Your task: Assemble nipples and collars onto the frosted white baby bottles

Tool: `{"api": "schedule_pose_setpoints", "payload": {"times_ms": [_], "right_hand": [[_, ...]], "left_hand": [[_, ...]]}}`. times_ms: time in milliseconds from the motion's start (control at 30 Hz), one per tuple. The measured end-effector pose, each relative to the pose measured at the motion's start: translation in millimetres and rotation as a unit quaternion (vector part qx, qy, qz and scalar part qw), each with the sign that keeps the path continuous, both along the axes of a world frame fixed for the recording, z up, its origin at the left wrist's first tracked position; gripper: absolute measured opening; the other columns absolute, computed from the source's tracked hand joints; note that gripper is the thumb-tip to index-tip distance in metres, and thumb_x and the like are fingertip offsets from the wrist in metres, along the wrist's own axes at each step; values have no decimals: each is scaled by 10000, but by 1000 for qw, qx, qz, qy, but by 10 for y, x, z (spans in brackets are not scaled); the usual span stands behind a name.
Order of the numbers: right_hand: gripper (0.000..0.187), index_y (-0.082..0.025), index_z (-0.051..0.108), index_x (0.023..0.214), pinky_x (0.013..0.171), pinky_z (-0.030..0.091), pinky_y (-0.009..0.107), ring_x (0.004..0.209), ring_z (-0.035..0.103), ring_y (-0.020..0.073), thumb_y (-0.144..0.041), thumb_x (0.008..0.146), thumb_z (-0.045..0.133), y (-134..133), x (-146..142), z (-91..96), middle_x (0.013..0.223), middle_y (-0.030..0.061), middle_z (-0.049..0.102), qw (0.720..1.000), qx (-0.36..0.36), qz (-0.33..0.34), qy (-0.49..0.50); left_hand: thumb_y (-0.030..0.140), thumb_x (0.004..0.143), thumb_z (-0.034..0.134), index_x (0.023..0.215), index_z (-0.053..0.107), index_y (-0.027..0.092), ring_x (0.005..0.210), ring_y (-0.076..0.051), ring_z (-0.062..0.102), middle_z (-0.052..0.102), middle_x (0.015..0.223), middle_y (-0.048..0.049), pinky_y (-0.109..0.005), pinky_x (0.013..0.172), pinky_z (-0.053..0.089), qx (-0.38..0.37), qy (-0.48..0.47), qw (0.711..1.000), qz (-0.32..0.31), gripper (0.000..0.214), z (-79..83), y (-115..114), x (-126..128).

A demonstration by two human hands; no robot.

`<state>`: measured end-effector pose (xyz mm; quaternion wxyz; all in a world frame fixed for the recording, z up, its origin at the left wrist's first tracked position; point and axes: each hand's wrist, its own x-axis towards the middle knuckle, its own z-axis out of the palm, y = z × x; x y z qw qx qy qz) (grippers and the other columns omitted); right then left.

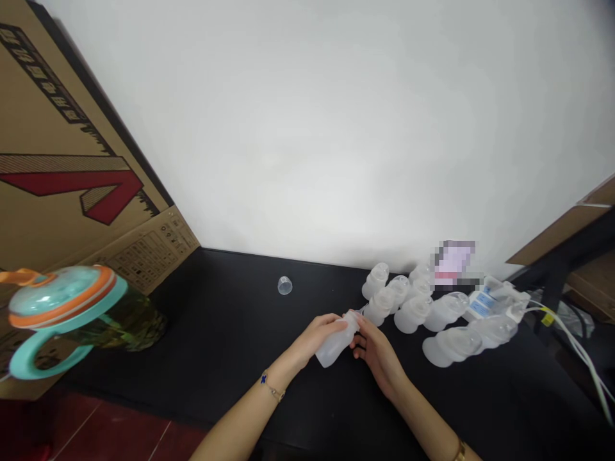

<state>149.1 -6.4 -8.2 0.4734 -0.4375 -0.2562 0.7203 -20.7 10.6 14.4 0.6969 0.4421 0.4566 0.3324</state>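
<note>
A translucent white baby bottle [331,346] is tilted above the black table, its neck pointing up and to the right. My left hand [323,331] is wrapped around the bottle's upper body. With its fingertips, my right hand [373,349] pinches at the bottle's neck, and what it grips there is partly hidden. A small clear dome cap [285,285] sits by itself on the table, to the left of and beyond my hands. Several similar bottles [414,314] with clear caps are grouped just right of my right hand, some upright and others lying down.
The black table [230,339] runs along a white wall [307,128]. At left stand a big turquoise-and-orange lidded jug [86,320] with dark contents and a cardboard box [62,128]. White cables [576,346] and a plastic-wrapped packet [490,296] are at right.
</note>
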Motion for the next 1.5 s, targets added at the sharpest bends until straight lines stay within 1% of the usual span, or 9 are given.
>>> {"api": "schedule_pose_setpoints", "payload": {"times_ms": [100,333,567,700,933,1100,1333,1500], "right_hand": [[412,-216,684,1150,486,452,229,610,601,139,-417,795,742,-1,-1,-5,801,22,683,1000,-2,-4,1],[400,-226,699,1118,478,454,220,612,601,128,-434,781,753,-2,-9,5,825,20,691,1000,0,-2,-6],[399,-224,702,1123,470,447,209,603,596,121,-419,781,763,9,-15,-36,809,17,685,1000,-3,-6,-15],[394,-221,708,1108,467,441,213,599,598,128,-409,768,774,6,-16,-35,784,18,687,1000,-8,-10,-15],[408,-227,715,1105,469,444,205,595,586,114,-419,753,789,5,-22,-15,768,10,681,1000,-8,-8,-19],[400,-230,716,1108,468,440,197,602,581,107,-421,763,784,4,-22,-41,785,9,674,1000,-1,-9,-23],[411,-235,704,1139,486,451,200,615,582,110,-430,783,767,-5,-9,-52,797,11,674,1000,5,-2,-26],[404,-230,704,1134,491,452,202,621,583,114,-430,787,762,-4,-9,-43,797,11,670,1000,2,-4,-27]], "left_hand": [[486,775,688,922,685,152,669,-171,606,680,740,-25,-266,626,413,-17,-6,1000,1,365,-2,-9,0],[480,784,691,928,680,163,633,-170,612,677,703,-15,-272,616,426,-33,-12,999,5,348,-13,-11,2],[438,799,666,922,668,157,629,-174,607,663,694,-14,-279,596,416,-46,-7,999,7,307,-16,5,7],[449,802,663,932,668,161,627,-172,601,664,699,-13,-280,595,410,-41,-11,999,4,316,-32,1,3],[450,796,644,886,656,168,614,-168,589,656,686,-11,-281,597,398,-35,-12,999,-1,296,-53,3,3],[427,797,632,895,654,168,601,-165,584,658,692,-13,-280,593,394,-31,-16,999,-4,278,-71,10,2],[413,802,620,904,659,161,601,-171,594,661,701,-22,-285,596,410,-33,-10,999,-3,275,-50,10,7],[423,795,632,925,669,153,624,-173,601,663,720,-25,-282,600,415,-23,-6,1000,1,302,-102,18,9]]}}
